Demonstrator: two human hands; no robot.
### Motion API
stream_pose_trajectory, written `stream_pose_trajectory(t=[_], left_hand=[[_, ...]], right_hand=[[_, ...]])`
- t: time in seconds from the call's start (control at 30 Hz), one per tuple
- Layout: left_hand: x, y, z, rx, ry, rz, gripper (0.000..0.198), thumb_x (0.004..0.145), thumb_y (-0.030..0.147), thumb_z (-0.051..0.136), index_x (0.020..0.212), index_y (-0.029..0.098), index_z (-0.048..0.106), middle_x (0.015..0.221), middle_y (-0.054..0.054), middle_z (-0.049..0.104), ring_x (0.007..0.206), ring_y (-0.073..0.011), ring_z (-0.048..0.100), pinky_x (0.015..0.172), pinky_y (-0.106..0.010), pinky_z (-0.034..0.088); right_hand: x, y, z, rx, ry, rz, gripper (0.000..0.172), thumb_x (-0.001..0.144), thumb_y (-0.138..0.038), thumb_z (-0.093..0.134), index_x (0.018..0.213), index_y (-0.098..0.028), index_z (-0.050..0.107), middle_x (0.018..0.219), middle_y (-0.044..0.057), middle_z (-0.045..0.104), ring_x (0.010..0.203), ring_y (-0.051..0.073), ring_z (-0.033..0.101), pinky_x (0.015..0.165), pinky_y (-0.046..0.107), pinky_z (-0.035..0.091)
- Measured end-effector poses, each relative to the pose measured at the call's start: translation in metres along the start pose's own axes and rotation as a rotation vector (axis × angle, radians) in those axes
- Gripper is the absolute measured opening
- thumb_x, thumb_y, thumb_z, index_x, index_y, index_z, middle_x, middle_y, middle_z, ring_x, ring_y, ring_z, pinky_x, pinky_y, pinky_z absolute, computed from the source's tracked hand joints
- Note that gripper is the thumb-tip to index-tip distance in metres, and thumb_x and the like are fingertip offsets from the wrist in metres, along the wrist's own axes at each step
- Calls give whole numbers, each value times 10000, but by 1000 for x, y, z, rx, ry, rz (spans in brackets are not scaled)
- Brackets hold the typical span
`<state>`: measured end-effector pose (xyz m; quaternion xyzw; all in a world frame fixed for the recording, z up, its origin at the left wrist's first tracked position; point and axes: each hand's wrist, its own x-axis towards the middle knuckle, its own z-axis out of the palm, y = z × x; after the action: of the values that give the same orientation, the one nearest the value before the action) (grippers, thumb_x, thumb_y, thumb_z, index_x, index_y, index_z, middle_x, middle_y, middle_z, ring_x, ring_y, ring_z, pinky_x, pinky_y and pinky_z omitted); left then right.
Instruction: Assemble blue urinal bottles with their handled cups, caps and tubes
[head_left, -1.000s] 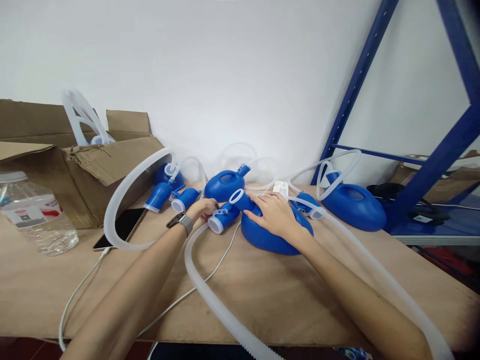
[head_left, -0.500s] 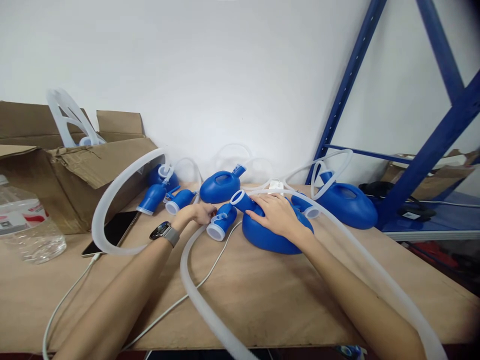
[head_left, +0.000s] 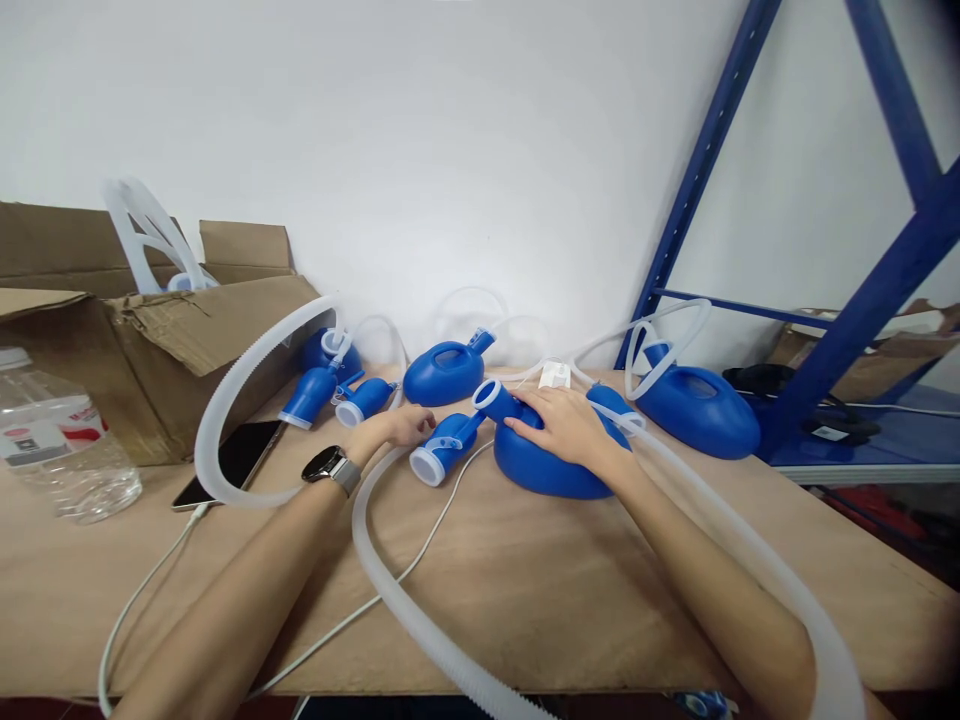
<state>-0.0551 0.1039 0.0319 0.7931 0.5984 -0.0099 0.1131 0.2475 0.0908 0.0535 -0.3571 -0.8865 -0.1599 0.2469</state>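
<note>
My right hand (head_left: 551, 422) is laid over a blue urinal bottle (head_left: 544, 475), its fingers closed over the top and the handle hidden under them. The bottle lies on the table, with its white-rimmed open neck (head_left: 495, 397) tilted up to the left. Left of it, a blue funnel cup (head_left: 450, 445) with a white rim lies facing me, its stem pointing at the bottle's neck. Beside this cup is my left hand (head_left: 405, 425), fingers curled in; what they hold, if anything, is hidden. A translucent corrugated hose (head_left: 375, 550) curves toward me from beside the left hand.
More blue bottles (head_left: 444, 373) and funnel cups (head_left: 364, 400) with hoses lie along the wall. At left are a cardboard box (head_left: 202, 330), a water bottle (head_left: 67, 450) and a phone (head_left: 240, 462) on a white cable (head_left: 142, 600). Blue shelving (head_left: 840, 330) stands at right.
The funnel cup has shifted a little left and toward me, and more of its stem shows. My right hand stays on the bottle. The whole view has moved slightly.
</note>
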Motion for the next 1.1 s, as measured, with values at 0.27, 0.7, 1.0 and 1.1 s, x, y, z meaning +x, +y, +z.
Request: stream_pose_trajectory(t=[0.27, 0.7, 1.0, 1.1], left_hand=[[-4, 19, -1, 150, 306, -220, 328, 1018, 256, 416, 1288, 116, 539, 1189, -229, 678, 1078, -339, 682, 862, -422, 531], [-13, 16, -40, 189, 705, -450, 529, 956, 65, 284, 1471, 70, 403, 1245, -279, 604, 1030, -386, 688, 802, -446, 529], [-19, -3, -71, -31, 779, -260, 384, 851, 181, 470, 1203, 171, 622, 1202, -145, 695, 1060, -313, 656, 875, -393, 503], [-26, -12, -84, -110, 640, -88, 308, 834, 219, 464, 1058, 177, 672, 961, -78, 743, 895, -261, 665, 792, -332, 490]], right_hand=[[0, -1, 2, 9, 2, 16, 447, 996, -464, 563, 1306, -166, 686, 1272, 128, 739, 1157, 324, 705, 1000, 460, 540], [-3, -5, 4, -66, 87, 41, 348, 1014, -443, 536, 1228, -233, 712, 1122, 101, 788, 1072, 304, 695, 1192, 611, 189], [-2, -2, 5, -24, 23, 114, 358, 1050, -394, 468, 1218, -178, 699, 1209, 115, 750, 1094, 292, 698, 945, 404, 505], [-2, 2, 3, -5, 14, 97, 358, 1068, -325, 413, 1207, -184, 711, 1220, 111, 750, 1112, 277, 701, 964, 396, 513]])
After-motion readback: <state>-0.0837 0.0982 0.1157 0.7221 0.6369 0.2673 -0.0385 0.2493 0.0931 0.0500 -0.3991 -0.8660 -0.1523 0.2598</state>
